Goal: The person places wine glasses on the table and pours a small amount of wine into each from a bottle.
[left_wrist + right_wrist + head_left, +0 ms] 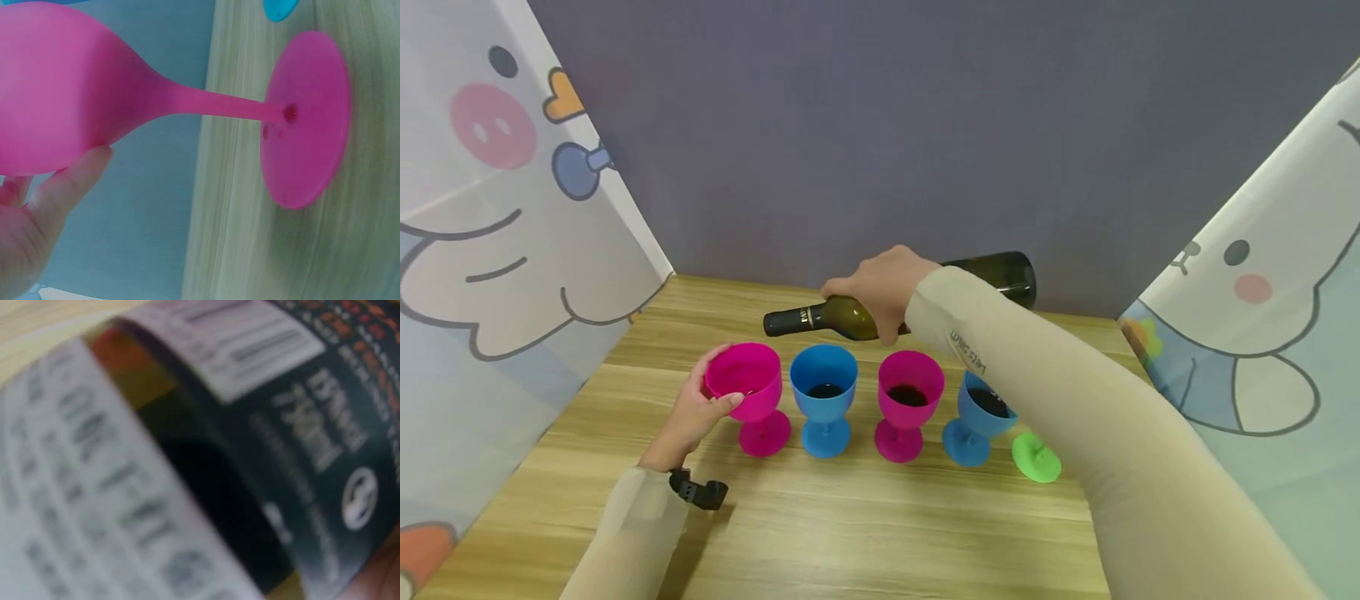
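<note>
My left hand (691,412) grips the bowl of a pink goblet (763,403) at the left end of a row. The goblet leans a little; in the left wrist view its thumb presses the bowl's side, and red drops dot its foot (309,150). My right hand (891,287) holds a dark green wine bottle (848,318) by its upper part. The bottle lies nearly level, its mouth pointing left and slightly down, above and behind the two leftmost goblets. No stream of liquid shows at the mouth. In the right wrist view, blurred labels (275,419) fill the frame.
A blue goblet (826,408), another pink goblet (900,417) and a second blue goblet (973,425) stand rightward, each holding dark liquid. A green foot (1036,457) shows beneath my right sleeve. Behind the wooden table (850,533) rises a grey wall (880,142).
</note>
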The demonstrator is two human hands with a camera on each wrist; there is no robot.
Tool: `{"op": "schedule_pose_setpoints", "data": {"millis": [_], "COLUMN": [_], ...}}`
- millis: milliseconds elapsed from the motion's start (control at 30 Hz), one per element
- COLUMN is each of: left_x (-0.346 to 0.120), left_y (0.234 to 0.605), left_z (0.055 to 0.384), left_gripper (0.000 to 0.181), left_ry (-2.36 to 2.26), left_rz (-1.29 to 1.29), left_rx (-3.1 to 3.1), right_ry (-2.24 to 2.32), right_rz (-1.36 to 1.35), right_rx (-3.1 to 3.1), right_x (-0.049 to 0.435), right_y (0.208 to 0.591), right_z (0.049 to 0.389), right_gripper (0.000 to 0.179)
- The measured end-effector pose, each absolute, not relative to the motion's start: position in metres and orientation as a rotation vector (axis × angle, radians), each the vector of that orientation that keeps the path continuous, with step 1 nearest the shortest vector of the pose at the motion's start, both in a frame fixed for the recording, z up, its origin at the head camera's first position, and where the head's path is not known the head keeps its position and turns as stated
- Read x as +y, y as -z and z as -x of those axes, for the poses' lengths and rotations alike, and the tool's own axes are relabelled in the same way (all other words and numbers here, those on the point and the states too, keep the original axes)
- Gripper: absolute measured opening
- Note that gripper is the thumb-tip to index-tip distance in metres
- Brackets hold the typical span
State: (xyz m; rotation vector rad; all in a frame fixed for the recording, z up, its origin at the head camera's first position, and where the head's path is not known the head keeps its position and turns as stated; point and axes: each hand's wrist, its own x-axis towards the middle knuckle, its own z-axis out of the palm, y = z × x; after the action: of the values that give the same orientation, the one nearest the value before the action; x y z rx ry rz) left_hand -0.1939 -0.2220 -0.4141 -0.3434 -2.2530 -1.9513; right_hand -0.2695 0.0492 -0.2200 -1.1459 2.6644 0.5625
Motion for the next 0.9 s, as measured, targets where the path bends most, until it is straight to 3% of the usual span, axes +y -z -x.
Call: {"op": "schedule_pose_setpoints", "data": {"millis": [900], "left_x": [-0.225], "left_y": [0.417], "left_z": [0.196], "left_gripper": [0.065], "left_ry": [2.080], "left_rz": [0.378], "left_rx": [-2.173], "right_ry": [-0.219], "right_rz": [0.817], "right_rx": [2.695], "right_x": [0.152], "right_y": [0.198], "right_z": [0.253], "right_gripper": [0.091]}}
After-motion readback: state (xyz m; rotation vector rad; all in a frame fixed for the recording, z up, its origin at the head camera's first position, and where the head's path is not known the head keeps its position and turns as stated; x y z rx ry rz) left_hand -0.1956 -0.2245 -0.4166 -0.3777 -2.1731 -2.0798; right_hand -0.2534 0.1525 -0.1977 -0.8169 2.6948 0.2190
